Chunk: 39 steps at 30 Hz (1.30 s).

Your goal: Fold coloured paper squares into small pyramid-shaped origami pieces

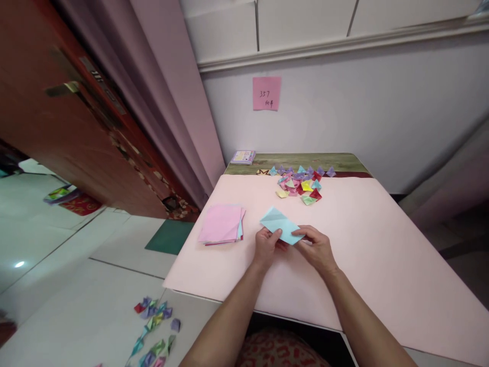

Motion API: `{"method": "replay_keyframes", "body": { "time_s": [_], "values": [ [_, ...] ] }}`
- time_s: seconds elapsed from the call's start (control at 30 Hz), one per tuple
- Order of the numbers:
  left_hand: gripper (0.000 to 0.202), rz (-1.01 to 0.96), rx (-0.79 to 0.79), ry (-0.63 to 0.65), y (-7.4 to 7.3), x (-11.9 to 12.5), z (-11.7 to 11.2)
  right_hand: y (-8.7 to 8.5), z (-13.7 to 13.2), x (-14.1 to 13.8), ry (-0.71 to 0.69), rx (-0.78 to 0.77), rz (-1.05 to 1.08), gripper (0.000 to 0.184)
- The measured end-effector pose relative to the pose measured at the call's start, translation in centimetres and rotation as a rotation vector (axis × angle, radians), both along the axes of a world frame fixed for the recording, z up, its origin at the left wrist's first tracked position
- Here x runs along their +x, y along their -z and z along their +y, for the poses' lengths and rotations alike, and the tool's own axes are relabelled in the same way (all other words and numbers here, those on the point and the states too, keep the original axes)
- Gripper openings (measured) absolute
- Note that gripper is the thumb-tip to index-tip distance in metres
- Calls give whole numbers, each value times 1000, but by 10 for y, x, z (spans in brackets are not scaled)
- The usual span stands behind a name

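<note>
A light blue sheet of paper [278, 223], folded along a diagonal crease, lies on the pink table cover [362, 244]. My left hand [266, 245] pinches its near left edge, fingers closed on the paper. From the other side my right hand [318, 247] grips the near right edge with thumb and fingers. To the left of my hands sits a stack of pink square sheets [222, 225] with other colours beneath it. A heap of small folded paper pieces [301, 183] in many colours lies further back on the table.
A pack of paper [243, 156] lies at the table's far left corner. On the wall hangs a pink sticky note [266, 93]. Several folded paper pieces [153, 326] are scattered on the floor at lower left. A red door [69, 127] stands open on the left.
</note>
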<state>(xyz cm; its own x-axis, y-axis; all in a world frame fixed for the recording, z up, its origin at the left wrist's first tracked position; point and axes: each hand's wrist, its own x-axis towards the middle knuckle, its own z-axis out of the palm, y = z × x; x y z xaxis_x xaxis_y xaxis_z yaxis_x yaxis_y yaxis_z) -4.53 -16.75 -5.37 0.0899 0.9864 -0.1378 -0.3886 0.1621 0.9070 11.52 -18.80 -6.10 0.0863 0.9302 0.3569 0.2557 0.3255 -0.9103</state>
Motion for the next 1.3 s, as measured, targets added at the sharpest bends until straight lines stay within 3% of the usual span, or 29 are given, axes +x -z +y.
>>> {"method": "replay_keyframes", "body": {
  "time_s": [0.27, 0.47, 0.67, 0.8, 0.97, 1.17, 1.23, 1.3],
  "values": [
    [48, 1, 5, 46, -8, 2, -7, 1, -4, -10, 106, -239, 249, 30],
    [42, 49, 13, 13, -7, 3, -7, -2, -1, -11, 24, -255, 356, 49],
    [35, 79, 105, 121, -2, 0, -6, -2, 1, -7, -157, -400, 508, 38],
    [31, 86, 121, 142, 0, 2, -5, -4, -1, -9, -169, -382, 567, 35],
    [25, 144, 117, 104, -4, 2, -7, -7, -1, -10, -178, -330, 442, 31],
    [18, 202, 246, 285, -7, 0, -12, -8, 1, -4, -161, -285, 514, 32],
    [24, 134, 203, 253, -7, -1, -10, -7, 0, -1, -123, -284, 533, 28],
    [29, 42, 118, 142, -7, -2, -8, -7, -1, -1, -105, -294, 525, 28]
  ]
}}
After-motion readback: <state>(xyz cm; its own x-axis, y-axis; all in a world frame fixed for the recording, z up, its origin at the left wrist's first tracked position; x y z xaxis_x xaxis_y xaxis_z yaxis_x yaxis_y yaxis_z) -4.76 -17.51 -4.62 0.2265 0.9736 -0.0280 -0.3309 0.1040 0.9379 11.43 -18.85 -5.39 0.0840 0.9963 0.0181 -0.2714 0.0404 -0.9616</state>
